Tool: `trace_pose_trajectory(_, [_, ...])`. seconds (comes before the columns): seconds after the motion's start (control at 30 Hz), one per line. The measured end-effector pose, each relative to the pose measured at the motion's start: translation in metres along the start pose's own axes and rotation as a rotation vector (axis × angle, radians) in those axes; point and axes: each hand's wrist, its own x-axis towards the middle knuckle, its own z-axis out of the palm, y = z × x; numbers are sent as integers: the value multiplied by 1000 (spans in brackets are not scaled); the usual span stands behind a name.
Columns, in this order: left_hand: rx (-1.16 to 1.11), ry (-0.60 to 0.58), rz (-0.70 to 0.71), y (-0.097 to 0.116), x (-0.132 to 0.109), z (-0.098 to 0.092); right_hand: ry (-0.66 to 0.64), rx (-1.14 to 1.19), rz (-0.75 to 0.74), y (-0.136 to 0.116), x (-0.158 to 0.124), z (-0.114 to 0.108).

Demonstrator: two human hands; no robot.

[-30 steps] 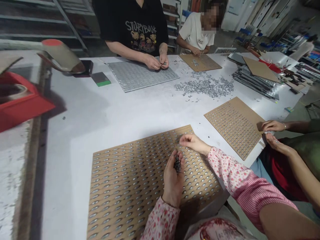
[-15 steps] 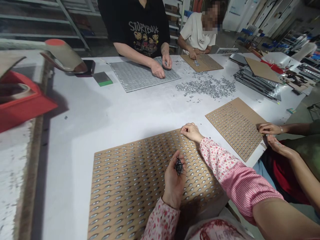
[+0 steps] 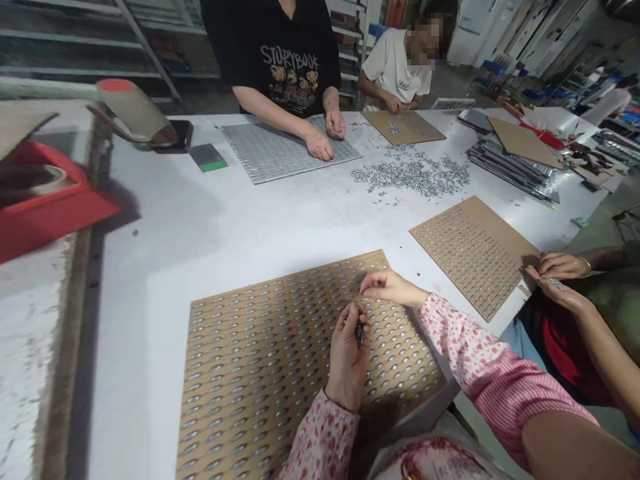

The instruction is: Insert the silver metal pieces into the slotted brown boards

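Brown cardboard-looking board [image 3: 280,363] sits bottom centre of the frame, covered in rows of shiny little ovals, and that's where both hands are. Left hand [image 3: 349,360] is over the middle of it, palm up and fingers curled around a bunch of small metal pieces [image 3: 359,332]. Right hand [image 3: 393,288] is just beyond it, near the board's upper right corner, thumb and fingertips pinched together; honestly can't tell if there's a piece between them. Everything's on a white table [image 3: 160,253]. Big scattered pile of loose pieces [image 3: 415,173] lies upper right of centre, and a second brown board [image 3: 465,247] is mid right, with a co-worker's hands [image 3: 555,273] by its edge. Red bin [image 3: 55,200] on the far left, partly cut off.
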Motion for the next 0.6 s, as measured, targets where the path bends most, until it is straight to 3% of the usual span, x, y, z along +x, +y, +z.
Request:
trace_pose_trajectory(0.07, [-6, 10, 10, -1, 2, -1, -64, 23, -38, -8, -12, 6])
trace_pose_trajectory(0.23, [-15, 1, 10, -4, 5, -2, 53, -131, -159, -17, -24, 23])
trace_pose_trajectory(0.33, [-36, -13, -29, -2, 2, 2, 88, -60, -147, -11, -20, 24])
trace_pose_trajectory(0.47, [-20, 72, -77, 3, -5, 10, 253, 156, -77, 11, 6, 1])
trace_pose_trajectory(0.53, [-20, 47, -93, 5, -6, 11, 386, 53, -63, 23, 24, -19])
trace_pose_trajectory(0.6, [-50, -11, -111, 5, -6, 11, 419, -181, -55, 31, 38, -38])
